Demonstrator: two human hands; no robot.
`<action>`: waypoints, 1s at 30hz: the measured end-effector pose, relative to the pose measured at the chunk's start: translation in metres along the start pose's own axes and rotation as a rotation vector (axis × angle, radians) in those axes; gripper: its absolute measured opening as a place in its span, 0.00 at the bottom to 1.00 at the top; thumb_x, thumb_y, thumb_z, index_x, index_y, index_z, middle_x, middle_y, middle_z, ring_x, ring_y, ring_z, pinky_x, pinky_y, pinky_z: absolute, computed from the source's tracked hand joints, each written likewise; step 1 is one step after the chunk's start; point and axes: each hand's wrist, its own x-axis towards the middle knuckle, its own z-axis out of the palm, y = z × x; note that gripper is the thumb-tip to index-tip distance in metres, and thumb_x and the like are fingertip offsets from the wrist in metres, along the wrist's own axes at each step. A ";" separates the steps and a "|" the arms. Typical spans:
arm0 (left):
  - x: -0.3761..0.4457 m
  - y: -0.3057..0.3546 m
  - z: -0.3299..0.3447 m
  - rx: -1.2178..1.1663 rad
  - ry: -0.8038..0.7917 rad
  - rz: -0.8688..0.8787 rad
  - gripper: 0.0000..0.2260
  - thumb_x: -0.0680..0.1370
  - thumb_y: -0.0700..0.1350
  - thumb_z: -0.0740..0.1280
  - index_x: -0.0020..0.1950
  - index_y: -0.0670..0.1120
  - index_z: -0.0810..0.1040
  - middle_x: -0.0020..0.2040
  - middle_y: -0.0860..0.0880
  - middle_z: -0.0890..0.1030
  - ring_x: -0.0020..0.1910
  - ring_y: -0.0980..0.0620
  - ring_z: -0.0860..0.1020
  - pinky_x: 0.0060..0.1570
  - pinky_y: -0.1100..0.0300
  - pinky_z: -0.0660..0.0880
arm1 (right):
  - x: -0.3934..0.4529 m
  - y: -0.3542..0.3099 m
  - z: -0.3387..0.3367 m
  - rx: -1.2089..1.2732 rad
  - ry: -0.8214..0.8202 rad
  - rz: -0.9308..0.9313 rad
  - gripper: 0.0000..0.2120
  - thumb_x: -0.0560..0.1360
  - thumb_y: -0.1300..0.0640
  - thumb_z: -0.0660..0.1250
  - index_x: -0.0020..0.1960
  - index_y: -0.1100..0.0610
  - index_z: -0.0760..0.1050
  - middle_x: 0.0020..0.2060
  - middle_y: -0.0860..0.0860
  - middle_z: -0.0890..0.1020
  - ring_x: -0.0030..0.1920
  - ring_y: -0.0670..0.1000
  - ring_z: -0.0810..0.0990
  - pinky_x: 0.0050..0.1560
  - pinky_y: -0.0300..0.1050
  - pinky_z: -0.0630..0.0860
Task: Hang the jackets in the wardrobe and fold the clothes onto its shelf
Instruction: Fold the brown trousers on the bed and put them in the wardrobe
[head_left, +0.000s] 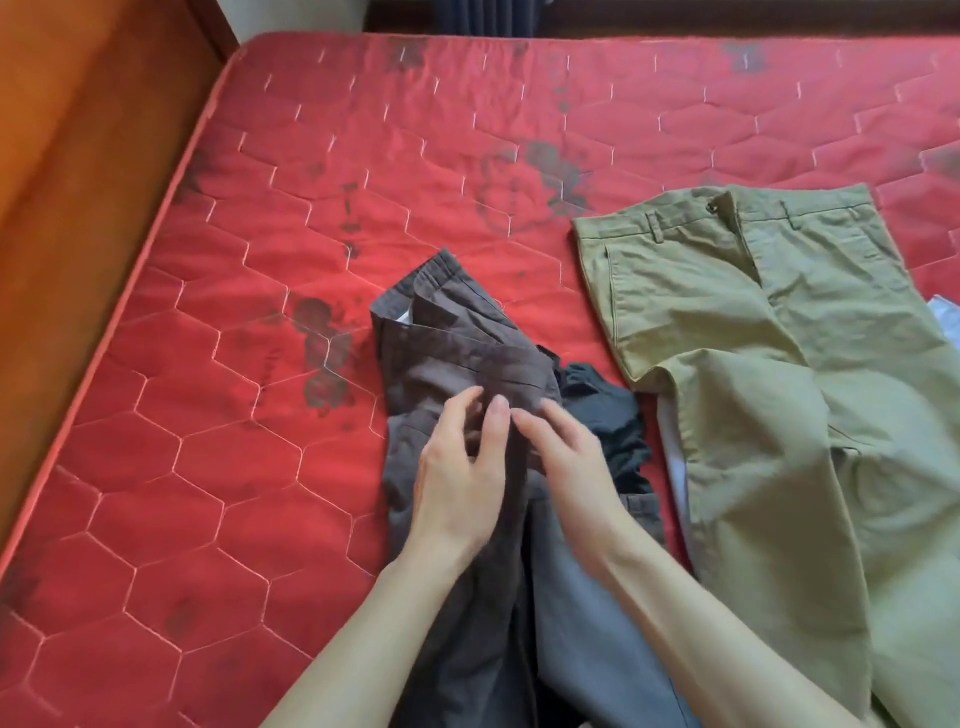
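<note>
Dark grey-brown trousers (441, 353) lie crumpled on the red mattress (260, 260), waistband pointing away from me. Both hands meet over the cloth just below the waistband. My left hand (462, 467) lies on the trousers with its fingers spread and loosely bent, fingertips on the fabric. My right hand (561, 457) reaches in from the right, its fingers lying on the same fold. Whether either hand pinches the cloth is unclear. Olive-green trousers (753, 338) lie spread flat to the right.
A dark navy garment (608, 410) lies bunched between the two pairs of trousers. A pale cloth (672, 457) peeks from under the green trousers. A wooden panel (78, 182) runs along the mattress's left side. Dark curtains (493, 15) hang behind the far edge.
</note>
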 end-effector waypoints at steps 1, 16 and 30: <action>0.001 0.004 -0.006 -0.070 0.007 -0.019 0.23 0.81 0.66 0.64 0.71 0.56 0.73 0.63 0.63 0.78 0.57 0.78 0.73 0.56 0.81 0.64 | -0.004 0.000 0.009 -0.044 -0.081 -0.037 0.16 0.79 0.48 0.65 0.58 0.55 0.83 0.54 0.50 0.87 0.60 0.44 0.82 0.67 0.51 0.78; -0.011 -0.054 -0.135 -0.308 0.594 -0.250 0.10 0.80 0.47 0.73 0.40 0.45 0.80 0.34 0.55 0.79 0.30 0.61 0.72 0.37 0.57 0.73 | 0.130 -0.013 0.060 -1.075 0.062 -0.321 0.29 0.85 0.49 0.62 0.82 0.58 0.60 0.78 0.56 0.69 0.77 0.60 0.64 0.74 0.56 0.62; -0.038 -0.116 -0.201 -0.471 0.542 -0.470 0.09 0.76 0.42 0.77 0.54 0.52 0.83 0.47 0.54 0.88 0.48 0.51 0.87 0.52 0.50 0.82 | 0.172 -0.028 0.128 -0.993 -0.233 -0.232 0.10 0.77 0.49 0.74 0.46 0.55 0.81 0.39 0.49 0.81 0.42 0.52 0.80 0.42 0.46 0.74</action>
